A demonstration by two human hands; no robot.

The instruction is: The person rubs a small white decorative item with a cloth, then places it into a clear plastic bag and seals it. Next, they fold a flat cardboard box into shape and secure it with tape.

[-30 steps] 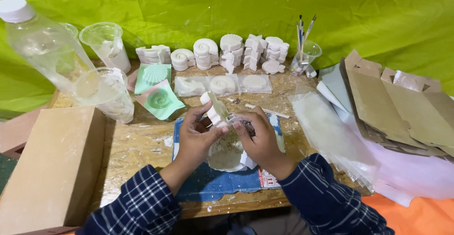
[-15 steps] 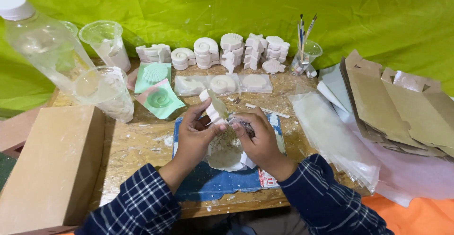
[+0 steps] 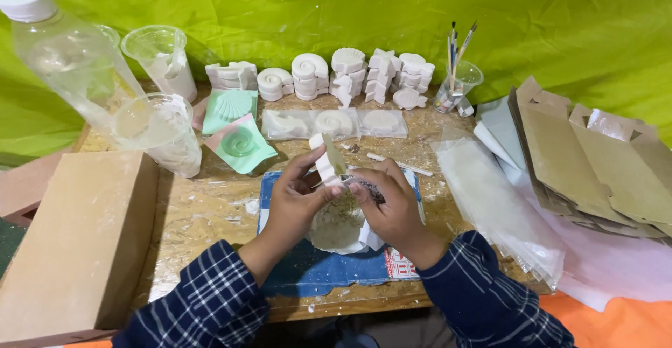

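Green cloth backed a wooden worktable (image 3: 210, 215) dusted white. Toward its left edge stood a clear bottle (image 3: 66, 54) and plastic cups (image 3: 157, 127); white shell casts (image 3: 329, 75) lined the far edge. Over the blue mat (image 3: 315, 267) at the near edge, the left hand (image 3: 297, 201) pinched a small white cast piece (image 3: 327, 160), upright. Judged light, stiff, chalky, brittle at thin edges; best gripped by its thicker sides. The right hand (image 3: 392, 204) was closed on a small dark tool (image 3: 367, 188) touching it. Brown paper bags (image 3: 595, 166) lay toward the right edge.
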